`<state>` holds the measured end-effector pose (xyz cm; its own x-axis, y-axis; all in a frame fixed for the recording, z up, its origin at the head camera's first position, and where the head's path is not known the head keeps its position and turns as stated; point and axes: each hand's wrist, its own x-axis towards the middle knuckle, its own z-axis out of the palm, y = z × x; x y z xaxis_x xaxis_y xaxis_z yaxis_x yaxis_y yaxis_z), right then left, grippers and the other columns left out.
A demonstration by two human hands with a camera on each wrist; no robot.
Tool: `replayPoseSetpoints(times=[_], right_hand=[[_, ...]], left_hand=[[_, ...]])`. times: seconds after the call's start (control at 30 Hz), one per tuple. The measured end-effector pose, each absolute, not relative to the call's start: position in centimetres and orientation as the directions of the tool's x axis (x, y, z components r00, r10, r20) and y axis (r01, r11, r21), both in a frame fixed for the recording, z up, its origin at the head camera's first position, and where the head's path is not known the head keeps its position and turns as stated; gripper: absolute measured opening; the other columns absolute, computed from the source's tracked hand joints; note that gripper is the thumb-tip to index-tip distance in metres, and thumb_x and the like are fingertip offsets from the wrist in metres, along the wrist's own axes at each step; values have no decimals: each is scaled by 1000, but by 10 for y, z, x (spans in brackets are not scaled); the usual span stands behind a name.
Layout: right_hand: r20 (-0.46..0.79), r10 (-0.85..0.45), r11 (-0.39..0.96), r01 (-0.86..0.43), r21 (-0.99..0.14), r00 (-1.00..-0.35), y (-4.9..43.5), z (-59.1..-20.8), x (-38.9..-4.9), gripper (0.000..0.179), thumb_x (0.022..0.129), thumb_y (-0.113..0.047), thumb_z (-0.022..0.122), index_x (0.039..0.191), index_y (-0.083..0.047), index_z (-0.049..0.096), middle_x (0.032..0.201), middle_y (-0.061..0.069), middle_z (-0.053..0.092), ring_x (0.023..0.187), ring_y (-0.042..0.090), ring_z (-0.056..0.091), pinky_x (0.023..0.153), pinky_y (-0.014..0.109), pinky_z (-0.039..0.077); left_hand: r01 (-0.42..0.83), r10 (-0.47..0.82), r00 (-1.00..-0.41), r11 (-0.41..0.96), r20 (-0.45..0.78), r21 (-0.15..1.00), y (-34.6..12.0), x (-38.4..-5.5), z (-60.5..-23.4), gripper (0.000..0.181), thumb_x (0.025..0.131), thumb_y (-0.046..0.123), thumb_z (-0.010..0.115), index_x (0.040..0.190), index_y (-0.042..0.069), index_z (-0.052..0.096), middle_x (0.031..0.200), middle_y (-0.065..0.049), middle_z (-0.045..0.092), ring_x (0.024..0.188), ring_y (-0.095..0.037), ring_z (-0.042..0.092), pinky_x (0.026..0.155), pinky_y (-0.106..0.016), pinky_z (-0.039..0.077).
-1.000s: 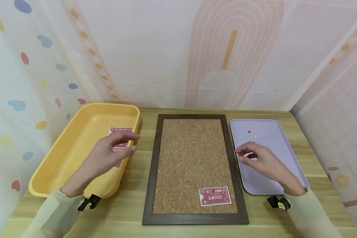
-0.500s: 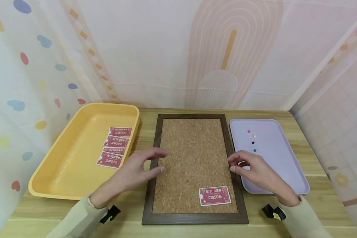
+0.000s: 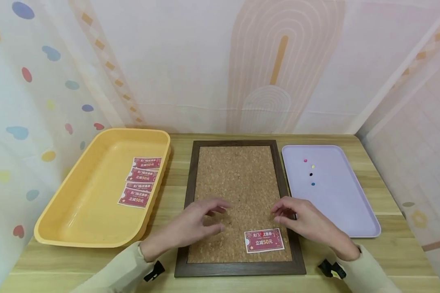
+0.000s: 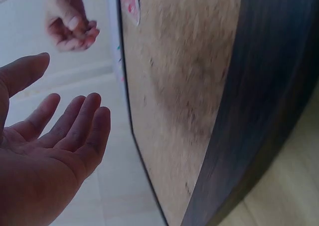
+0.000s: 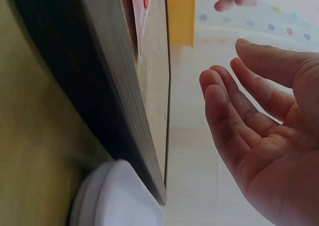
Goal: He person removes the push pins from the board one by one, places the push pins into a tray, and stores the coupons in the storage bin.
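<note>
A brown-framed cork board point(image 3: 238, 183) lies in the middle of the table. Near its lower right corner is a red coupon point(image 3: 265, 243), with a small red pushpin point(image 3: 261, 234) at the coupon's top. My left hand point(image 3: 196, 226) hovers over the board's left side, fingers loosely bent and nothing between them; the left wrist view shows its palm side. Across from it, my right hand point(image 3: 308, 221) hangs over the board's right edge, just above the coupon. In the right wrist view its fingers point(image 5: 224, 116) are gently curved and hold nothing.
At left stands a deep yellow bin point(image 3: 91, 195) with several red coupons point(image 3: 142, 176) overlapping along its right wall. A shallow lilac tray point(image 3: 346, 195) at right bears several small coloured pins point(image 3: 313, 167). A patterned curtain point(image 3: 190, 61) hangs behind the wooden table point(image 3: 181, 162).
My left hand has moved right and towards me, from over the yellow bin to over the cork board. My right hand has come left and nearer, from the lilac tray to the board's edge.
</note>
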<state>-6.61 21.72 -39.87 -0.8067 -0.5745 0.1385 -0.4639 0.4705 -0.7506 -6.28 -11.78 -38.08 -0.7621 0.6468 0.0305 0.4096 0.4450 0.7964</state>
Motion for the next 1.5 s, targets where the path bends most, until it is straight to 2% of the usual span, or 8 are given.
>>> replayPoseSetpoints(times=[0.27,0.53,0.83,0.97,1.07,1.23,1.5], right_hand=[[70,-620,476,-446,-758,-781,209,-403,-65,13,95,-3,73,107,-8,72,100,1,73,88,5,66,78,28,58],[7,-658,475,-422,-772,-753,204,-407,-62,15,94,-4,74,108,-8,72,100,0,71,88,4,65,79,27,57],[-49,-681,526,-442,-726,-730,201,-410,-60,12,97,-12,74,108,-16,73,102,-8,68,92,4,61,81,28,54],[-65,-680,546,-445,-710,-730,201,-412,-61,11,97,-14,74,107,-18,73,102,-11,67,91,4,59,80,28,51],[-85,-674,557,-430,-711,-733,200,-412,-62,11,96,-13,75,106,-19,73,101,-11,67,88,4,58,78,27,50],[-117,-675,573,-418,-705,-729,198,-410,-63,13,94,-9,74,103,-18,73,99,-11,66,88,3,57,78,27,50],[-123,-700,560,-434,-706,-703,194,-409,-65,13,93,-7,75,103,-15,74,97,-11,63,86,2,57,77,25,52]], left_hand=[[342,673,-735,471,-80,813,-98,-58,-392,49,94,9,76,139,2,57,131,-10,66,118,-25,65,98,-34,53],[383,697,-710,499,-98,777,-82,-58,-403,49,92,11,79,136,4,59,123,-5,68,108,-11,65,92,-25,53],[449,724,-686,502,-75,739,-70,-57,-412,39,91,13,80,126,4,65,112,-3,71,96,-5,65,85,-21,53],[467,713,-695,545,-93,696,-66,-56,-414,37,90,19,80,123,8,68,103,5,67,90,-3,59,81,-20,50],[469,701,-703,587,-124,660,-63,-56,-414,37,89,23,80,123,13,70,104,9,63,87,-2,54,78,-20,47],[467,696,-697,625,-175,625,-58,-56,-412,37,88,28,82,122,16,72,112,10,59,90,-3,51,77,-21,44],[489,713,-669,636,-212,597,-52,-58,-407,35,89,27,83,119,12,72,108,8,54,83,-4,48,72,-19,44]])
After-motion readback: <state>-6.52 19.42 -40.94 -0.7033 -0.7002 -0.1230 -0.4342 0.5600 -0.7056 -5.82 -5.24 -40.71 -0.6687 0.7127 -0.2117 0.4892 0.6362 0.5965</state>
